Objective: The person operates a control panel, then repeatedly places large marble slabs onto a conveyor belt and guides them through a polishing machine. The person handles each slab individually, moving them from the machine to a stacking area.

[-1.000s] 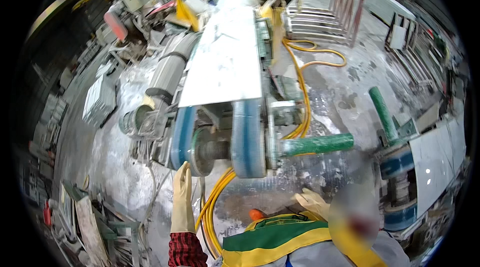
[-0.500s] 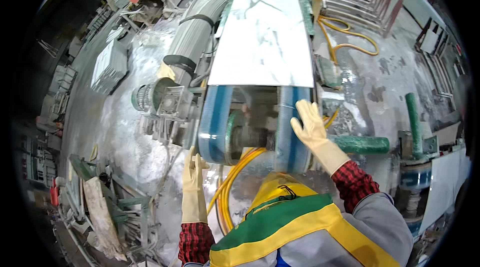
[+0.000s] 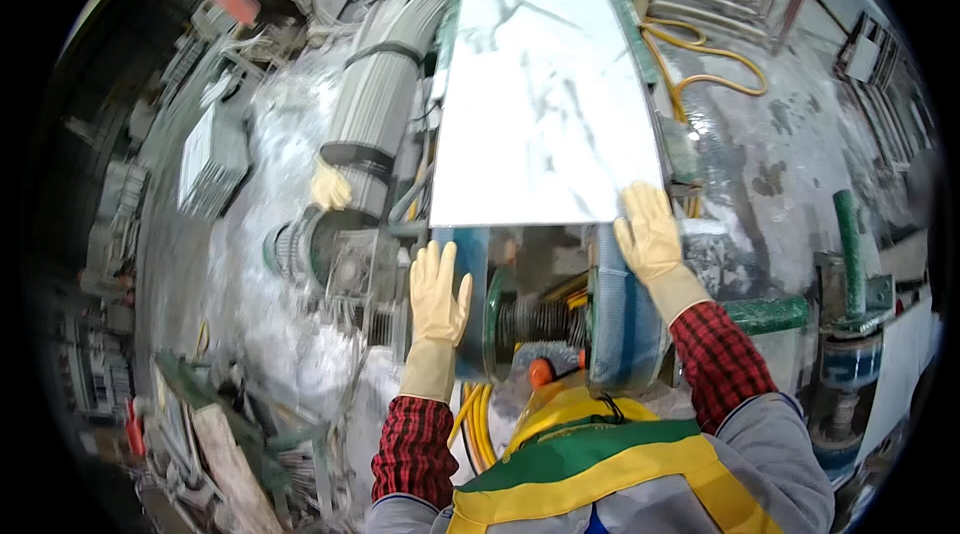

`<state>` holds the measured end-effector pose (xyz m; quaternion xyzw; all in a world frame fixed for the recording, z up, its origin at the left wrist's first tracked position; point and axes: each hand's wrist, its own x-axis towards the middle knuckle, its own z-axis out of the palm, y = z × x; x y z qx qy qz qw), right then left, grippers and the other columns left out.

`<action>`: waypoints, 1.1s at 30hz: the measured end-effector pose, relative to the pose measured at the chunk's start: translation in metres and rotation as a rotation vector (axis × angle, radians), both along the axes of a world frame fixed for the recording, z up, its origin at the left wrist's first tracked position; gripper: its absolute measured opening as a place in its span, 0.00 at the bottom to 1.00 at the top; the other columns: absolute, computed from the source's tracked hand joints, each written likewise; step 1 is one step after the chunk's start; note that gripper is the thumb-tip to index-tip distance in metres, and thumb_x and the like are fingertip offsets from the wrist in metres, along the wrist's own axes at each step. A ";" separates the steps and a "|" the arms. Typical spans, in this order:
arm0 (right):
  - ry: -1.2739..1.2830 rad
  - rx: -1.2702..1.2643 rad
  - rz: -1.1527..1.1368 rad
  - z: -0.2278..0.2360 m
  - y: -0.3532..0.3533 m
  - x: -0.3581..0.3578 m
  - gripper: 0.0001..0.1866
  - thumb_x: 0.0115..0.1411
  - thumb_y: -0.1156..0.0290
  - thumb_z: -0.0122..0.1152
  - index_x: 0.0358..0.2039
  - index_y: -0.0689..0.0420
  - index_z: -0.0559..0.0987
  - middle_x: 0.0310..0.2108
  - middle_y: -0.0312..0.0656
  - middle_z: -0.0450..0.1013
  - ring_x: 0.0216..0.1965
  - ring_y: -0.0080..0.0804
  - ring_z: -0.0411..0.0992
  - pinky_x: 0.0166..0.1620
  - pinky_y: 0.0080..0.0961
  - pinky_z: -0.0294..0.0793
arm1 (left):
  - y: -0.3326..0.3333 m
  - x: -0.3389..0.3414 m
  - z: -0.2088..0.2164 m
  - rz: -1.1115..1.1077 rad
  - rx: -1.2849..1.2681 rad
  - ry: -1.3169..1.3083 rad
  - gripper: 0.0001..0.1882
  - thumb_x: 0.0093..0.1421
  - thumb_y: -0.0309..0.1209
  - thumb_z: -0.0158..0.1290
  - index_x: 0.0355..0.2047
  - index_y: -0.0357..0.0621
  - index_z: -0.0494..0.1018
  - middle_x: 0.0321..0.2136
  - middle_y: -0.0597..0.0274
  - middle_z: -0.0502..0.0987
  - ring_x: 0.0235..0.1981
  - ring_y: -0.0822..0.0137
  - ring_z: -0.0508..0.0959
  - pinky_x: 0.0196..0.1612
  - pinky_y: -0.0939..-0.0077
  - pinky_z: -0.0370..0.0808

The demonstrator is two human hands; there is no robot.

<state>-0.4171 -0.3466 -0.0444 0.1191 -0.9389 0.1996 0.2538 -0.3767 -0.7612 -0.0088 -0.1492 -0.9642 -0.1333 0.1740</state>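
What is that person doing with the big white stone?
A person in pale rubber gloves stands at a belt machine that carries a white marble slab. The right hand rests on the slab's near right corner. The left hand is spread open by the blue belt, just under the slab's near edge. Yellow hoses hang below, and the floor looks wet.

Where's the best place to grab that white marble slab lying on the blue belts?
Probably the marble slab near end, one hand at each corner, approached from below. That edge overhangs the blue belts; the right hand is already there, the left hand just short.
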 end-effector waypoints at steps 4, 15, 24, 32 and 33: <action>-0.094 0.040 -0.038 0.005 0.000 0.002 0.30 0.70 0.65 0.63 0.68 0.68 0.75 0.68 0.65 0.72 0.71 0.67 0.67 0.78 0.56 0.61 | 0.008 -0.072 -0.019 -0.007 -0.031 -0.059 0.39 0.73 0.41 0.62 0.78 0.41 0.63 0.76 0.31 0.63 0.77 0.29 0.61 0.80 0.39 0.56; -0.170 0.047 -0.041 0.020 -0.007 0.013 0.30 0.69 0.64 0.64 0.67 0.67 0.76 0.68 0.63 0.71 0.70 0.68 0.67 0.77 0.56 0.61 | 0.016 -0.108 -0.016 -0.127 -0.038 -0.047 0.34 0.67 0.38 0.64 0.71 0.43 0.70 0.71 0.36 0.69 0.72 0.32 0.66 0.76 0.39 0.61; -0.002 -0.021 0.030 0.029 -0.007 0.005 0.20 0.65 0.71 0.67 0.55 0.67 0.81 0.54 0.63 0.79 0.57 0.68 0.76 0.65 0.57 0.74 | 0.015 -0.108 -0.009 -0.147 0.066 0.048 0.30 0.65 0.36 0.64 0.66 0.44 0.73 0.66 0.42 0.73 0.67 0.37 0.70 0.73 0.42 0.65; 0.018 0.105 -0.071 0.021 -0.010 -0.013 0.25 0.65 0.65 0.64 0.60 0.66 0.78 0.60 0.61 0.75 0.63 0.64 0.71 0.70 0.58 0.66 | 0.019 -0.104 0.000 -0.119 0.016 0.036 0.31 0.62 0.38 0.65 0.64 0.44 0.74 0.64 0.41 0.74 0.65 0.37 0.72 0.72 0.41 0.65; 0.002 0.119 -0.076 0.023 -0.012 -0.010 0.26 0.66 0.64 0.63 0.60 0.66 0.78 0.60 0.61 0.75 0.64 0.64 0.71 0.71 0.59 0.66 | 0.018 -0.100 0.000 -0.110 0.007 0.015 0.31 0.62 0.38 0.65 0.64 0.44 0.74 0.64 0.41 0.74 0.65 0.38 0.72 0.72 0.41 0.65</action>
